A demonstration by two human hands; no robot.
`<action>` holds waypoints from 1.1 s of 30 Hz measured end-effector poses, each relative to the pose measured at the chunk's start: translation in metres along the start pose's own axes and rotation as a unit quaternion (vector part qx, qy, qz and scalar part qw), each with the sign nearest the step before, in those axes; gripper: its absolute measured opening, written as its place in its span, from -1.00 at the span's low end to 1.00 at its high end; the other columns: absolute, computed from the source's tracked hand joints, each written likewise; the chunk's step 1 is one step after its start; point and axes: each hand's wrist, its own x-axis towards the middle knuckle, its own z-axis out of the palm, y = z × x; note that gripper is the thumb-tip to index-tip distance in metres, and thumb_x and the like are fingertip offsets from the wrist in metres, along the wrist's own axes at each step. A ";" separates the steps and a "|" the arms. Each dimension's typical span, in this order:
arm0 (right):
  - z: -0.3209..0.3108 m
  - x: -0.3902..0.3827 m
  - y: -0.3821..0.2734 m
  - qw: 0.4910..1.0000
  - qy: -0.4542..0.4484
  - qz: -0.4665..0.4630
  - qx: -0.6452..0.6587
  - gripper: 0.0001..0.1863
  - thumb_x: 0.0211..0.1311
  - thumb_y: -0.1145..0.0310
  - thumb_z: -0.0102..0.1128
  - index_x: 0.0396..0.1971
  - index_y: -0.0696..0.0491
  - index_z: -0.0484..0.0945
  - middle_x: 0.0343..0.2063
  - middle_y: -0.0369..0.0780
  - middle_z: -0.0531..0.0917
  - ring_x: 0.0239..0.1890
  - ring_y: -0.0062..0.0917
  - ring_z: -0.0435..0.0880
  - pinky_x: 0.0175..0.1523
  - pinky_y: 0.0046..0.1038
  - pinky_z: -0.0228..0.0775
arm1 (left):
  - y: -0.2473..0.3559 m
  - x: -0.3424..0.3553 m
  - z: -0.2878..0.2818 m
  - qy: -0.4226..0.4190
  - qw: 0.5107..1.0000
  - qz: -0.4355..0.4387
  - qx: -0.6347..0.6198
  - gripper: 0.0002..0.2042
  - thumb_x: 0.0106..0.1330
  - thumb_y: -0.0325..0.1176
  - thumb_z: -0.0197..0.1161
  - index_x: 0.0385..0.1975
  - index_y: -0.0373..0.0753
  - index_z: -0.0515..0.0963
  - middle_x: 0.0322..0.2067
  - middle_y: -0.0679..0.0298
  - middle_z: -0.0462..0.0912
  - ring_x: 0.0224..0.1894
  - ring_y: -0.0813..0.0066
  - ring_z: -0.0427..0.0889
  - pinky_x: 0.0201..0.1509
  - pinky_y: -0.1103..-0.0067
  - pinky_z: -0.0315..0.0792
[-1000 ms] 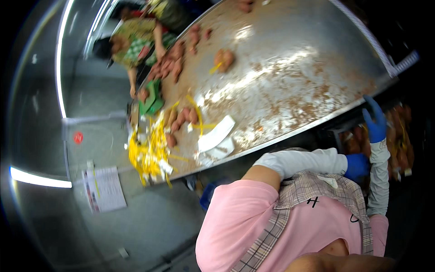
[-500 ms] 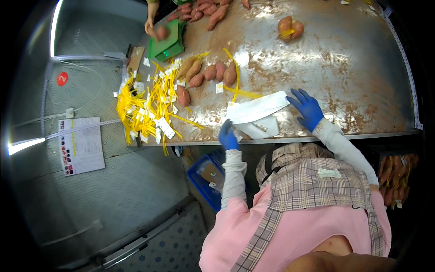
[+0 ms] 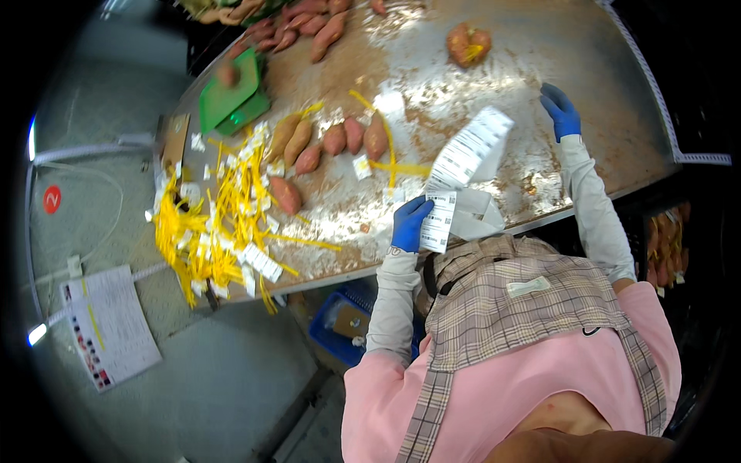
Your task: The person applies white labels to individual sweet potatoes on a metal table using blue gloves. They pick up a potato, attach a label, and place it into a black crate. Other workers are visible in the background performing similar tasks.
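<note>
My left hand, in a blue glove, pinches the lower end of a strip of white printed labels. The strip rises away from it over the table and curls at its far end. Under it, near the table's front edge, lies a folded length of plain white strip. Off to the right, my right hand, also blue-gloved, hovers over the table with nothing in it and its fingers stretched out. Beyond the left hand, several loose sweet potatoes lie beside a yellow tie with a white tag.
A heap of yellow tagged ties covers the table's left corner. Behind it stands a green scale with a blurred sweet potato on it. More sweet potatoes are piled at the back; a bagged bunch sits farther right. A blue crate stands below.
My right hand has let go of the label strip and moved away to the far right. The strip now shows its printed side, held by my left hand alone. The view has shifted.
</note>
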 end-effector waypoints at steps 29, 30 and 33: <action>-0.011 -0.134 0.027 0.955 -0.214 0.203 0.011 -0.75 0.03 0.37 0.27 -0.29 0.19 0.62 -0.44 -0.22 0.68 -0.42 -0.61 0.60 -0.23 -0.57 0.42 | -0.007 0.061 0.153 -0.038 0.986 -0.052 -0.154 -0.46 0.39 0.03 -0.16 0.12 -0.34 0.30 0.06 0.14 0.43 0.10 0.32 0.41 0.18 0.38 0.27; -0.011 -0.135 0.026 0.953 -0.215 0.212 -0.017 -0.74 0.03 0.37 0.27 -0.28 0.19 0.62 -0.44 -0.21 0.68 -0.41 -0.61 0.61 -0.24 -0.56 0.42 | -0.007 0.064 0.151 -0.036 0.988 -0.041 -0.147 -0.48 0.39 0.02 -0.15 0.10 -0.33 0.31 0.05 0.15 0.44 0.08 0.33 0.42 0.16 0.38 0.29; -0.010 -0.139 0.027 0.945 -0.246 0.207 -0.058 -0.72 0.04 0.39 0.26 -0.24 0.21 0.60 -0.41 -0.19 0.67 -0.38 -0.61 0.61 -0.22 -0.55 0.43 | -0.010 0.072 0.146 -0.029 0.986 -0.012 -0.163 -0.64 0.32 -0.22 0.05 -0.01 -0.34 0.40 -0.08 0.16 0.53 -0.07 0.33 0.53 0.00 0.45 0.43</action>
